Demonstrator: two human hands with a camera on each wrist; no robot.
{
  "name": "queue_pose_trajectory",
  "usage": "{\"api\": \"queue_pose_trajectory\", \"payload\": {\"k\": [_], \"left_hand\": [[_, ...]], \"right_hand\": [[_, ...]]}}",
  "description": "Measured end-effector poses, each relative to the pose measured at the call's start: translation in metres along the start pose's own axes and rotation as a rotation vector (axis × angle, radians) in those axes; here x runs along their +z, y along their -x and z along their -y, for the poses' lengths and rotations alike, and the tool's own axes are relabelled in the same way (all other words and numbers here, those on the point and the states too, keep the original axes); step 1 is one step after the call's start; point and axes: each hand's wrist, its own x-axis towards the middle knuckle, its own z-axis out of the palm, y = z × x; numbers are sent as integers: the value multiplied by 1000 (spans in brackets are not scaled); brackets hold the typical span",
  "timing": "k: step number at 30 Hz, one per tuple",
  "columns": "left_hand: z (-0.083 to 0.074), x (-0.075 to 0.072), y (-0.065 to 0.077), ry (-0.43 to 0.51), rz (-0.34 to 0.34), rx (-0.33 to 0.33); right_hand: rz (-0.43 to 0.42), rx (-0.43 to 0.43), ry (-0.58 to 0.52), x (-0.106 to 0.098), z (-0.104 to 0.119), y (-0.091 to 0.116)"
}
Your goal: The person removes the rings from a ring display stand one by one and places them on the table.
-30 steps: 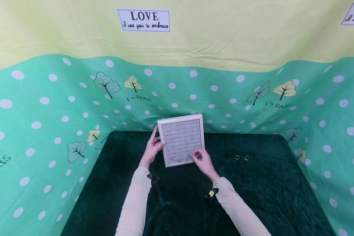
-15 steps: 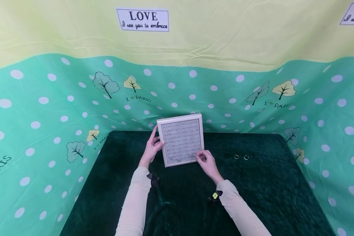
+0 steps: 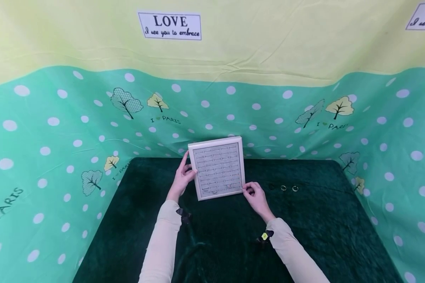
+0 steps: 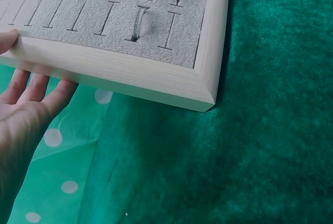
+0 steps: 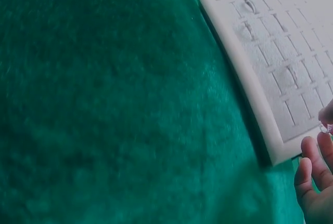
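Ring (image 5: 324,128) pinched in our right grip (image 3: 256,196), by the slotted tray's (image 3: 216,143) right edge, contact unclear; our left grip (image 3: 180,181) clamps its left side.

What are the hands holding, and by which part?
Left hand: the display frame, by its left edge. Right hand: a small ring, pinched; exact part unclear.

Gripping cream rectangular frame (image 4: 130,73) with left hand (image 4: 23,117); noting two slim metallic rings (image 4: 137,25) in grey slotted fabric panel (image 4: 96,13).
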Motion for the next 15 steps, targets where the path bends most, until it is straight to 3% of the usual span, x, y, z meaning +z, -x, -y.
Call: {"api": "queue_pose_trajectory", "payload": {"k": [15], "left_hand": [[-2,1,1,2,-4,-7]], "right_hand": [[-38,20,30,-23,-22,4]]}}
